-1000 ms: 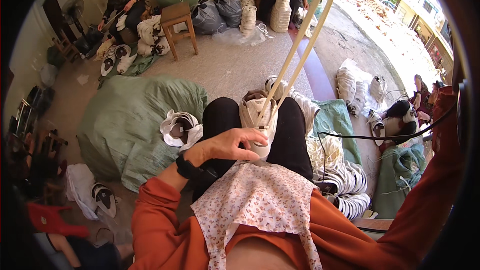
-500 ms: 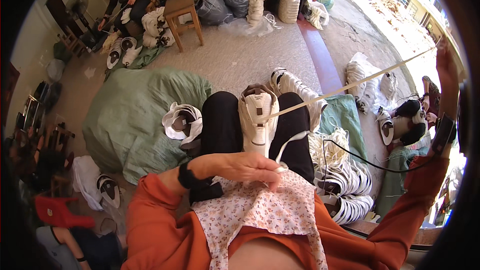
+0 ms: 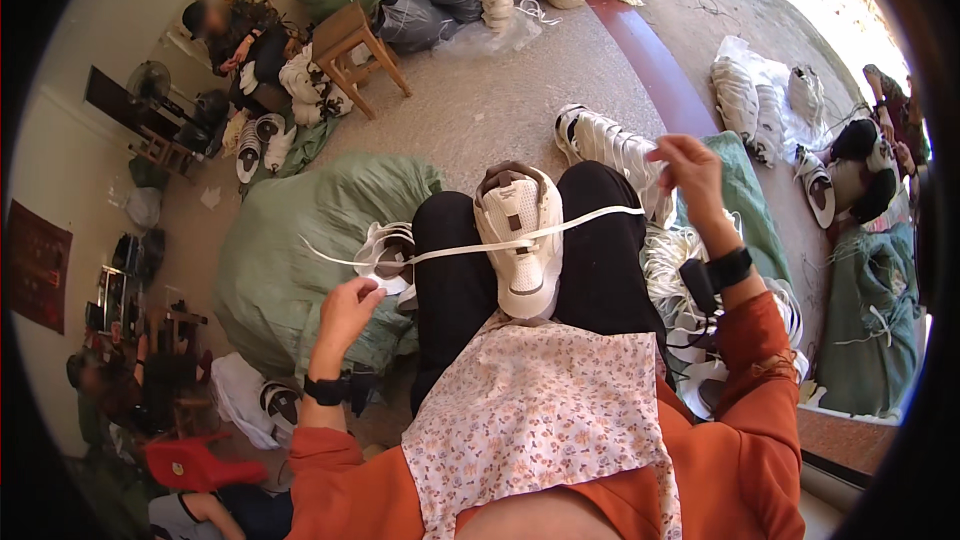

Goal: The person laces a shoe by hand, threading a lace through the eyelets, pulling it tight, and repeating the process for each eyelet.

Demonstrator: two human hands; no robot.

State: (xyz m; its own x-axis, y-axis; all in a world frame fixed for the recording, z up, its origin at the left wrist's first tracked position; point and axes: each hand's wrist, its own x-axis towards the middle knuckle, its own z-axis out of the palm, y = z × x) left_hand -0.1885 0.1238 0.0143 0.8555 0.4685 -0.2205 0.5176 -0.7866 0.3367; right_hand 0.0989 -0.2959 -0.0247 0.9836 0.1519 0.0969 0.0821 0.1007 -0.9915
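A cream and white shoe upper [image 3: 520,240] with a brown collar stands between my knees, toe toward me. Across it runs a flat white lace [image 3: 585,219], threaded through the front and trailing out to both sides. My left hand [image 3: 350,318] is closed with its fingertips at the white edge of a second shoe upper [image 3: 392,278], which lies on the green sack; the lace's left end passes just beyond those fingers. Over my right knee my right hand [image 3: 690,175] hangs open, fingers loosely bent and apart, above the lace's right end. No lace shows in it.
A large green sack [image 3: 300,230] fills the left side. A row of nested uppers [image 3: 610,155] and a bundle of white laces [image 3: 675,265] lie at my right. Farther off are a wooden stool [image 3: 355,50], a red chair [image 3: 200,465] and other people at work.
My right hand has come down from far right, where it drew the lace taut, to above my knee. My left hand has moved left from my lap. The lace now lies slack across the upper.
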